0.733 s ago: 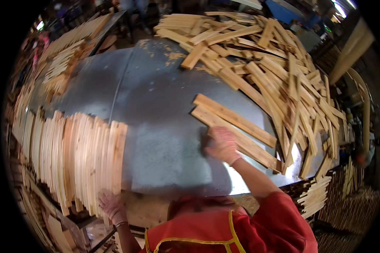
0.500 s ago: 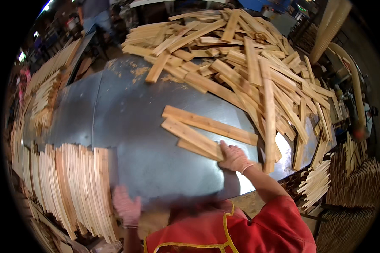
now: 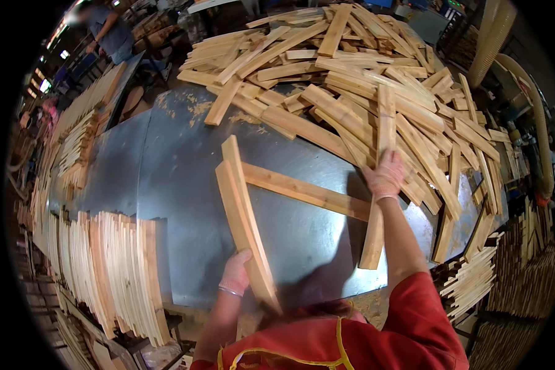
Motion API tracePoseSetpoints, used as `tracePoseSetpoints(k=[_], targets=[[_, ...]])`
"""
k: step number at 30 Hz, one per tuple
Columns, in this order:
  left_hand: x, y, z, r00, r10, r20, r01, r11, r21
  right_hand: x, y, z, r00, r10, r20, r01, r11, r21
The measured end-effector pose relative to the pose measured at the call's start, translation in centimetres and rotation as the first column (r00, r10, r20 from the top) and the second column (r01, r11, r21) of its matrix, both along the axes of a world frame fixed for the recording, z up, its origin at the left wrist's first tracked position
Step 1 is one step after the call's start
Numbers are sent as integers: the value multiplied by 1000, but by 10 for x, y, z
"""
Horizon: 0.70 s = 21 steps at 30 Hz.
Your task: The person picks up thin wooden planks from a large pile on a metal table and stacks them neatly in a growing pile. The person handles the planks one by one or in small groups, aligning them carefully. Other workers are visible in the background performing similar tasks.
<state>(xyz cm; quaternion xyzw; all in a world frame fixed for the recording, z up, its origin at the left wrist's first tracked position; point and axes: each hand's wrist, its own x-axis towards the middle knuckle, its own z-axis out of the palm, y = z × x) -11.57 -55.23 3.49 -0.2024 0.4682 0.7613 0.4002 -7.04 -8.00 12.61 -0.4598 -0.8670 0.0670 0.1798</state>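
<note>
Two flat, straight-edged wooden boards (image 3: 243,228) are slanting over the smooth grey metal table (image 3: 191,185), and from my remote seat I am watching the left hand (image 3: 235,273) clasping them while the right hand (image 3: 385,175) is gripping a long, grainy plank (image 3: 373,240) beside the jumbled wood pile (image 3: 345,74).

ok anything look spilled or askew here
Pale wood shavings litter the grey metal tabletop beside a jumbled heap of light-brown wooden boards at all angles, unlike the neat row of pale boards at left.

Table (image 3: 191,253) was viewed from close above by the left head-worn fisheye, pitched down and forward, wide coverage.
</note>
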Motion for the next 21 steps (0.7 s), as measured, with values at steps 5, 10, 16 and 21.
tracePoseSetpoints(k=[5, 10, 16, 21], targets=[[6, -31, 20, 957, -153, -245, 82, 958, -276, 21, -33, -26, 978, 151, -142, -178, 962, -208], [14, -125, 38, 824, -378, -421, -70, 670, -739, -17, -128, -50, 808, 583, 79, -583, 812, -33], [36, -279, 49, 591, -772, -232, -479, -105, -871, -54, -167, -33, 712, 591, 380, -473, 803, -362], [32, -347, 52, 648, -757, -88, -534, -369, -761, -52, -263, -46, 575, 817, -39, -661, 436, -611]])
